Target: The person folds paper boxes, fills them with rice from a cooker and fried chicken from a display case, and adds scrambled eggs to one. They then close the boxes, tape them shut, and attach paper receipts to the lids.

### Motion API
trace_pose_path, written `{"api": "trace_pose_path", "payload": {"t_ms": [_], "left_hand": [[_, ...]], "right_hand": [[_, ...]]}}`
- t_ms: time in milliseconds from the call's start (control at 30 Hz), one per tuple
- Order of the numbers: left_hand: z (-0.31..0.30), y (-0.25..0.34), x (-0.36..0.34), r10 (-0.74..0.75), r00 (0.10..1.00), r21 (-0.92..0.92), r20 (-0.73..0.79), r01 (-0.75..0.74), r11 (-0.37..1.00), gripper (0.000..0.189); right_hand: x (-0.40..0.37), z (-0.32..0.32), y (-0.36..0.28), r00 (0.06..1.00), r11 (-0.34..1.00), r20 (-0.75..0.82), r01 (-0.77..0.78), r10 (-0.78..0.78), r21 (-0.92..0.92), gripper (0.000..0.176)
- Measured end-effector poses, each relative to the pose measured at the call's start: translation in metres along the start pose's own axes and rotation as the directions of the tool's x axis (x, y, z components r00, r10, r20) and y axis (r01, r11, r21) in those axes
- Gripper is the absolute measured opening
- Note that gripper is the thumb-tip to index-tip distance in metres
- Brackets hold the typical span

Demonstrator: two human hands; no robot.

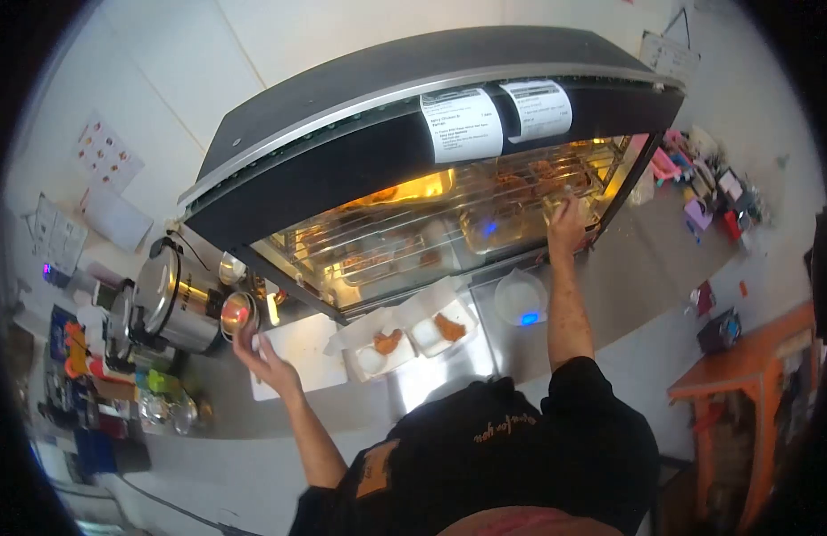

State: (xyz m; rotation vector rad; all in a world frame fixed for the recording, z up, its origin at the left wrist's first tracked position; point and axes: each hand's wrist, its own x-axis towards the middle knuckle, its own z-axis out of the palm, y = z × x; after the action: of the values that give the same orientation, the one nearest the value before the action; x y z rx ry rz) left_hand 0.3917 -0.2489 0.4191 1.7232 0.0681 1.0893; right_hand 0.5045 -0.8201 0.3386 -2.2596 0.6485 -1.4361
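Note:
My left hand (269,366) is raised on the left with thumb and fingers apart. Its fingertips are right at the rim of a small metal bowl (238,310) with something orange-red inside. At the right end of the lit food warmer (360,143), my right hand (566,227) reaches to its opening with fingers closed; I cannot tell what they hold. Behind that hand, browned food pieces (543,170) show on the racks. Between my arms, two open paper boxes each hold a fried chicken piece (388,341) (449,328) beside something white.
A white cutting board (299,355) and a round clear container (521,298) sit on the steel counter (221,384). Large metal cookers (175,299) stand on the left. Printed slips (461,125) hang on the warmer's front. At right stands an orange wooden table (744,371).

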Motion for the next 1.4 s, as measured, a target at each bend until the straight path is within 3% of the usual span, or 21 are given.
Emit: {"api": "trace_pose_path", "payload": {"t_ms": [100,133,167,400,533,567,600,633,667,733,767,800,833,933,1067,1167,1200,1300,1333,1367,1400], "left_hand": [[0.067,0.103,0.024,0.063,0.918,-0.253,0.393,0.042,0.966,0.052],[0.095,0.109,0.031,0.331,0.867,-0.278,0.373,-0.236,0.931,0.056],[0.118,0.144,0.036,0.385,0.817,-0.299,0.43,-0.273,0.914,0.06],[0.234,0.237,0.038,0.253,0.818,-0.336,0.517,-0.078,0.939,0.084],[0.243,0.217,0.033,0.295,0.755,-0.54,0.585,0.092,0.836,0.07],[0.227,0.208,0.022,0.305,0.744,-0.575,0.595,0.128,0.808,0.064],[0.207,0.196,0.013,0.309,0.733,-0.603,0.606,0.17,0.779,0.058],[0.193,0.152,0.003,0.372,0.732,-0.528,0.571,-0.019,0.849,0.038],[0.159,0.123,-0.006,0.236,0.661,-0.271,0.712,-0.051,0.961,0.018],[0.095,0.049,-0.038,0.09,0.656,0.019,0.749,-0.157,0.987,0.013],[0.058,0.01,-0.057,-0.209,0.645,0.39,0.735,-0.149,0.909,0.02],[0.018,-0.028,-0.07,-0.564,0.48,0.691,0.672,-0.131,0.711,0.031],[-0.025,-0.061,-0.094,-0.634,0.471,0.789,0.613,-0.329,0.519,0.04],[-0.1,-0.124,-0.138,-0.782,0.451,0.903,0.431,-0.212,0.375,0.052],[-0.058,-0.195,-0.149,-0.708,0.458,0.756,0.538,0.109,0.645,0.054],[-0.008,-0.216,-0.166,-0.677,0.574,0.748,0.46,0.16,0.644,0.053],[0.011,-0.214,-0.166,-0.666,0.616,0.757,0.421,0.166,0.633,0.052],[0.013,-0.264,-0.213,-0.067,0.912,0.591,0.404,-0.204,0.78,0.047],[0.019,-0.227,-0.204,-0.513,0.807,0.755,0.293,0.134,0.641,0.042],[0.014,-0.233,-0.209,-0.512,0.804,0.719,0.302,0.16,0.676,0.041],[0.001,-0.26,-0.22,-0.366,0.83,0.718,0.421,-0.057,0.694,0.041]], "right_hand": [[0.038,-0.008,0.039,0.993,0.99,0.043,-0.11,0.114,-0.087,0.022],[0.047,-0.009,0.052,0.992,0.994,0.065,-0.103,0.105,-0.031,0.024],[0.055,-0.01,0.067,0.991,0.995,0.09,-0.102,0.1,0.02,0.025],[0.082,-0.025,0.145,0.962,0.962,0.217,-0.207,0.167,0.177,0.032],[0.051,-0.037,0.124,0.933,0.936,0.309,-0.264,0.186,0.233,0.032],[0.039,-0.033,0.124,0.933,0.974,0.355,-0.131,0.059,0.182,0.045],[0.013,-0.032,0.124,0.793,0.896,0.597,-0.347,0.123,0.277,0.048],[-0.018,-0.037,0.1,0.588,0.768,0.798,-0.57,0.132,0.293,0.051],[-0.05,-0.047,0.06,0.549,0.81,0.835,-0.473,-0.037,0.347,0.052],[-0.124,-0.037,0.044,0.1,0.744,0.968,-0.623,-0.231,0.242,0.046],[-0.159,-0.041,0.019,0.096,0.811,0.963,-0.522,-0.252,0.264,0.047],[-0.192,-0.042,0.002,0.093,0.863,0.956,-0.412,-0.279,0.292,0.048],[-0.216,-0.018,0.003,0.08,0.896,0.96,-0.344,-0.27,0.281,0.051],[-0.273,0.04,-0.005,0.228,0.97,0.974,-0.237,0.001,0.054,0.049],[-0.274,0.025,-0.052,0.297,0.948,0.905,-0.189,0.305,-0.257,0.044],[-0.287,0.0,-0.056,0.311,0.958,0.906,-0.097,0.288,-0.271,0.038],[-0.297,-0.011,-0.057,0.414,0.968,0.876,-0.138,0.248,-0.209,0.036],[-0.331,-0.054,-0.039,0.642,0.988,0.76,-0.151,0.102,-0.005,0.033],[-0.347,-0.064,-0.021,0.674,0.991,0.733,-0.136,0.095,-0.003,0.03],[-0.34,-0.09,-0.023,0.702,0.972,0.698,-0.233,0.144,0.034,0.03],[-0.34,-0.11,-0.009,0.629,0.956,0.743,-0.289,0.228,-0.049,0.029]]}}
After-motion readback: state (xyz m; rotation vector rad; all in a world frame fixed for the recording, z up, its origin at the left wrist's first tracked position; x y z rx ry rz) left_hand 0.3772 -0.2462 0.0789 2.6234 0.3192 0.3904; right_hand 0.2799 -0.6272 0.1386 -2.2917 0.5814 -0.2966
